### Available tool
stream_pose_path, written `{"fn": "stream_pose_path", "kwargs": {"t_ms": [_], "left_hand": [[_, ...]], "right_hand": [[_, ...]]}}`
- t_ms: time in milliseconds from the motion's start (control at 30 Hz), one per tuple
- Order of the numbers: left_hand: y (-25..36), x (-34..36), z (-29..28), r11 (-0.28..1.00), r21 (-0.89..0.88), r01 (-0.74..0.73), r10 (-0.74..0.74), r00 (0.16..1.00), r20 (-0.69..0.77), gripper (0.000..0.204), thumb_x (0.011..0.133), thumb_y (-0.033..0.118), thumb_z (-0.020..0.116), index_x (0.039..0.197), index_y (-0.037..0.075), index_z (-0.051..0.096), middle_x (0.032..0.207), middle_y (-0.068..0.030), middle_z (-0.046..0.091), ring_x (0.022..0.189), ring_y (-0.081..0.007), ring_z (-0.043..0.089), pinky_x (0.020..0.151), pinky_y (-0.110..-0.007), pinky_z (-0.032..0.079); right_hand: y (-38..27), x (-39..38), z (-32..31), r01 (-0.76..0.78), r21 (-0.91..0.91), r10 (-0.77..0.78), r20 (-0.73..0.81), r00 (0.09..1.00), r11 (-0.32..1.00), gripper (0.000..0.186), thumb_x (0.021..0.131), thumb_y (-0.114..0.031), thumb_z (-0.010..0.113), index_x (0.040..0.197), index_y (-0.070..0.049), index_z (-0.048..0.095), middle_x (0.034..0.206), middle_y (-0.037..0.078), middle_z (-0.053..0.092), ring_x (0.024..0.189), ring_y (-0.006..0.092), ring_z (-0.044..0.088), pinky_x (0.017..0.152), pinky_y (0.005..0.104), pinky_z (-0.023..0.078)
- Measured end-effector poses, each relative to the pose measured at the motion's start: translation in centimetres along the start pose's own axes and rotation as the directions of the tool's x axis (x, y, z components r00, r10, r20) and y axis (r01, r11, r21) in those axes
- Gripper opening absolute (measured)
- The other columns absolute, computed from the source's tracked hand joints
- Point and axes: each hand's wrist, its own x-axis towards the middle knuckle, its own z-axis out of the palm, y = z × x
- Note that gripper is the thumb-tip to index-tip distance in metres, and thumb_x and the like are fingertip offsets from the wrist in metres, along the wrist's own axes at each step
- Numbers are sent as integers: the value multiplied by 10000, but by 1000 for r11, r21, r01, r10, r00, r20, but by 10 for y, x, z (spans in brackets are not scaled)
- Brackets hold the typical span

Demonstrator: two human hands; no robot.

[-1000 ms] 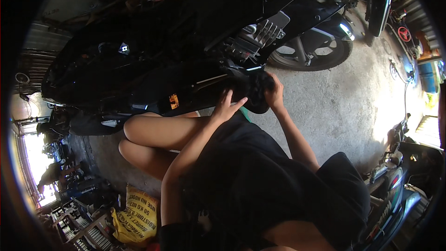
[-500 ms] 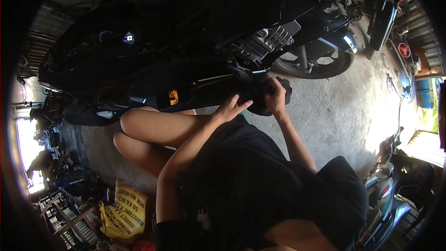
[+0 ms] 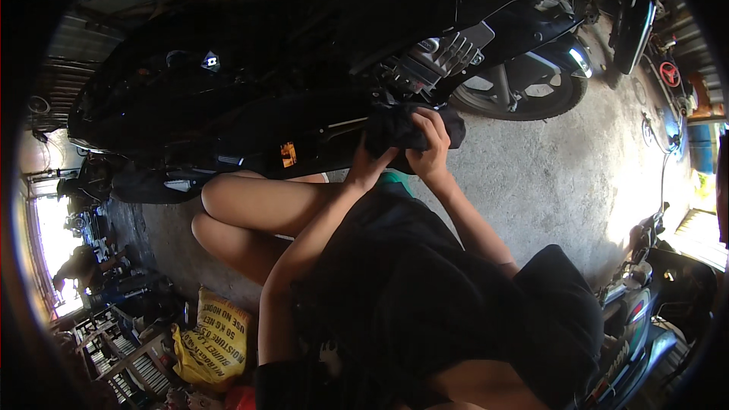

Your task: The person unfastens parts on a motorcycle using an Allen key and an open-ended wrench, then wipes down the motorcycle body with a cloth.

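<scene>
A bunched black cloth (image 3: pixel 391 130) is between my hands, close against the lower side of a black motorcycle (image 3: pixel 250 133). My right hand (image 3: pixel 430 144) grips the cloth from the right, its fingers curled over the top. At the cloth's lower left, my left hand (image 3: pixel 370 167) holds it, thumb toward the right hand; its other fingers are mostly hidden behind the dark fabric. Just above the cloth is the motorcycle's finned metal engine (image 3: pixel 448 52). An orange reflector (image 3: pixel 288 154) shows on the bodywork left of my hands.
The motorcycle's wheel (image 3: pixel 524 99) stands on the concrete floor (image 3: pixel 531 190) to the right. A yellow sack (image 3: pixel 215 338) lies at lower left beside a slatted rack (image 3: pixel 125 361). Another motorcycle (image 3: pixel 634 326) is at lower right, and a blue drum (image 3: pixel 702 150) at far right.
My left hand, spread and beside the cloth before, has closed on its lower left side. My right hand has shifted slightly left and up, and the cloth has moved left and is bunched differently.
</scene>
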Motion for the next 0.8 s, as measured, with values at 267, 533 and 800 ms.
{"fn": "stream_pose_path", "kwargs": {"t_ms": [267,533,800], "left_hand": [[-7,-1,12,742,567,358,-541,818,192,765,911,588,473,1337,-45,429,1327,-294,468,1274,-368,449,1045,-387,362],[-24,2,3,974,133,186,-173,980,-101,631,1024,445,290,1438,-31,289,1445,-171,381,1343,-255,359,1113,-334,264],[-28,0,-5,918,-360,169,-218,971,-100,591,1039,427,209,1444,5,289,1439,-109,375,1342,-189,343,1105,-320,280]], "right_hand": [[83,-60,-36,-450,-67,452,28,891,891,500,589,111,513,1071,2,594,1042,197,627,1039,393,591,922,408,468],[-1,-8,-3,-181,-6,181,-7,983,983,517,547,89,567,1055,0,590,1096,184,595,1046,380,571,918,400,459],[-48,44,13,69,29,-70,57,996,997,543,476,41,615,1016,-14,607,1052,174,590,984,381,573,849,410,475]]}}
